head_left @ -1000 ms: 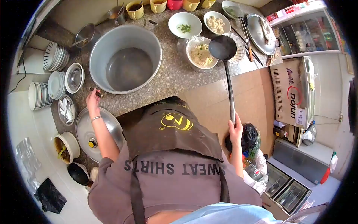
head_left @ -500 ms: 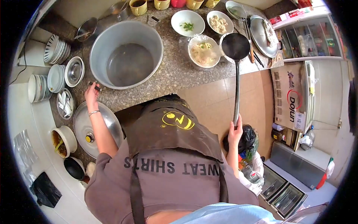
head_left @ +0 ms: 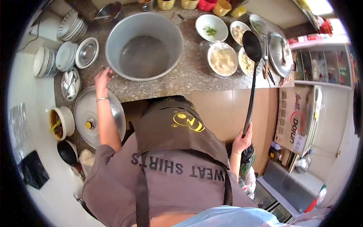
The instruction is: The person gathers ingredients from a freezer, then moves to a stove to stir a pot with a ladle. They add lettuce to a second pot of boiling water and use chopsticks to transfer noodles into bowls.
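Observation:
My right hand is closed around the long handle of a dark ladle. The ladle's bowl hangs tilted over the counter, partly covering a white bowl of pale food. Just left of that stands a bowl of pale soupy food with clear plastic around its rim. Behind are a bowl with chopped greens and another with pale pieces. My left hand has its fingers curled at the handle on the near left side of a big metal pot, which holds some cloudy liquid.
A large pot lid with a yellow knob lies beneath my left forearm. Stacked plates and a spoon bowl stand left. Yellow and red cups line the back. A metal lid and tongs lie right.
The whole view has shifted, with the counter items farther right. A pale stream beside the ladle's lip no longer shows, and the ladle's bowl is tilted differently. Both hands keep their places.

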`<state>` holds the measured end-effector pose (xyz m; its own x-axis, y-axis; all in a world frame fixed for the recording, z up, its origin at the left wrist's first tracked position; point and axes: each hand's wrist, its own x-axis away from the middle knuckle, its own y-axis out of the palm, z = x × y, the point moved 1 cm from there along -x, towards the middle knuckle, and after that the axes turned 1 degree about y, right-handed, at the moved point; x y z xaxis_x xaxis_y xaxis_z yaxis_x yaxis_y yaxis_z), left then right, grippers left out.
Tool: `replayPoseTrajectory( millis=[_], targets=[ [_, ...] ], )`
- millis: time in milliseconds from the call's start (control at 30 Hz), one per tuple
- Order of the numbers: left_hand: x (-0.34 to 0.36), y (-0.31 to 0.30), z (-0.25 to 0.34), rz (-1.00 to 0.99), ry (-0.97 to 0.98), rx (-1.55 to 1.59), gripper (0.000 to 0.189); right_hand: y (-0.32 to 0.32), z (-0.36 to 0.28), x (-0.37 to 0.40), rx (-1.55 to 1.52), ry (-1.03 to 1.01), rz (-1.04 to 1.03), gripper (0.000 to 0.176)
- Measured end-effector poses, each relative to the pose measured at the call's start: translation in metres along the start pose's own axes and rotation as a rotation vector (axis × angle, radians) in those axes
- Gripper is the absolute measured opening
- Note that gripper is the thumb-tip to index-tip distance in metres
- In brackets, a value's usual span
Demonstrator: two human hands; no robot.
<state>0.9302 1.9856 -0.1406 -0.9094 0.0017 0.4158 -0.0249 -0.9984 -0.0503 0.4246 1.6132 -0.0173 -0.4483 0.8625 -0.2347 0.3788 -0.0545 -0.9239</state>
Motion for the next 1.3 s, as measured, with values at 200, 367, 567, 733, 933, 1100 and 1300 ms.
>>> replayPoseTrajectory(
  millis=[200,367,567,733,933,1100,1300],
  targets=[
    [0.009,0.001,0.008,-0.050,0.048,-0.031,0.021,0.045,-0.069,-0.031,-0.442,-0.337,-0.051,0.045],
    [0.011,0.000,0.009,-0.018,0.052,-0.076,0.021,0.072,-0.151,-0.057,-0.826,0.076,-0.827,0.049],
    [0.006,-0.003,0.006,0.000,0.007,-0.045,0.017,0.161,-0.249,-0.087,-1.262,0.613,-1.400,0.042],
    [0.008,0.000,0.008,0.002,0.025,-0.012,0.016,0.215,-0.284,-0.083,-1.122,1.013,-1.503,0.009],
    [0.012,0.000,0.011,0.007,0.026,-0.025,0.020,0.248,-0.292,-0.082,-1.145,1.259,-1.517,0.007],
    [0.017,0.000,0.017,-0.004,0.078,-0.029,0.021,0.261,-0.306,-0.071,-1.134,1.190,-1.425,0.008],
    [0.014,-0.001,0.016,-0.023,0.081,-0.043,0.020,0.277,-0.318,-0.059,-1.080,1.002,-1.350,0.008]
  ],
)
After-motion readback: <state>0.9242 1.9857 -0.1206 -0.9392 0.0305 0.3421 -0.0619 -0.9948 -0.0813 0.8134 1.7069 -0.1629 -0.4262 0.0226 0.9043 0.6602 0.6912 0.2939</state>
